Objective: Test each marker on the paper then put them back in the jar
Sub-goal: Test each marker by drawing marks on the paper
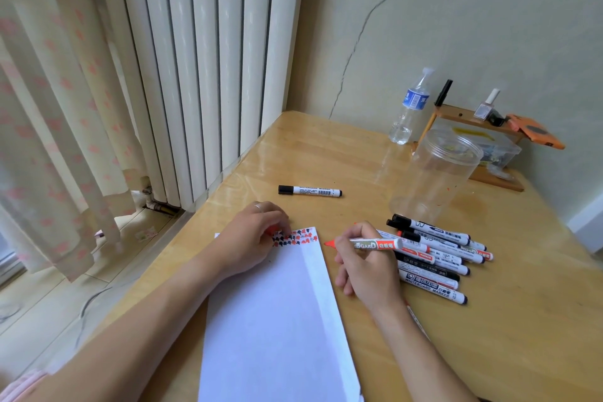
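Note:
A white sheet of paper [277, 310] lies on the wooden table [489, 336], with rows of red and black test marks along its top edge. My left hand [253, 237] rests on the top left of the sheet, fingers curled, with something red showing under the fingertips. My right hand [365, 264] grips an uncapped red marker [375, 244], its tip just off the paper's right edge. A pile of several whiteboard markers [437, 254] lies to the right. The clear plastic jar [437, 173] stands upright behind them. One black-capped marker [310, 190] lies alone farther back.
A water bottle [411, 108] stands at the back near the wall. A small wooden shelf [473, 117] holds a nail polish bottle and an orange object, with a clear box beneath it. A radiator [208, 59] and curtain stand to the left, beyond the table edge.

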`<state>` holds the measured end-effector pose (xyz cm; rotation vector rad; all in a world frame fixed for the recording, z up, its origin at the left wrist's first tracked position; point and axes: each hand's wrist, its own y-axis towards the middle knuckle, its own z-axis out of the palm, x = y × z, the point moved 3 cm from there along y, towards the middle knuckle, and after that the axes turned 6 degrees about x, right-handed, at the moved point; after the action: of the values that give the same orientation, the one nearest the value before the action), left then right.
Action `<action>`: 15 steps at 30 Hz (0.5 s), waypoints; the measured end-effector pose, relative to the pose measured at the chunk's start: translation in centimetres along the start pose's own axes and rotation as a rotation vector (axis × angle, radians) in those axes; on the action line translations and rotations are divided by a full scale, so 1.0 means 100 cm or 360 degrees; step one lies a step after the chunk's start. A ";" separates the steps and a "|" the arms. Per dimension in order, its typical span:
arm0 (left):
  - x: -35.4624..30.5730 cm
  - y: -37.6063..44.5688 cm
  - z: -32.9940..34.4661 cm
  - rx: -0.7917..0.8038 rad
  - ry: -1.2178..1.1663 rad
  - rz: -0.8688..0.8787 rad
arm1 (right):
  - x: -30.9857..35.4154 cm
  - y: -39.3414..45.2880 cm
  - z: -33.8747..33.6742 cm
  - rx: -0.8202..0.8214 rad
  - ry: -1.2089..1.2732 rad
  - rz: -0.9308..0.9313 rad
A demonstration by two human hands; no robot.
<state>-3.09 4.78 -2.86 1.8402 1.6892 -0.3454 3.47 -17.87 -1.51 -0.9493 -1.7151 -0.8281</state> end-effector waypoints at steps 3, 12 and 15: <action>-0.001 -0.001 -0.001 -0.0004 0.0025 -0.0002 | 0.007 -0.004 0.002 0.0107 0.0031 -0.0109; -0.013 -0.002 -0.004 -0.0208 0.0251 0.0203 | 0.014 -0.009 0.011 0.0333 0.0061 -0.0227; -0.017 -0.002 -0.002 -0.0167 0.0226 0.0294 | 0.015 -0.008 0.011 0.0318 0.0060 -0.0237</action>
<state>-3.60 3.46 -1.80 1.9622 1.5809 -0.0495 1.94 -17.02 -0.48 -0.6747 -1.8140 -0.7487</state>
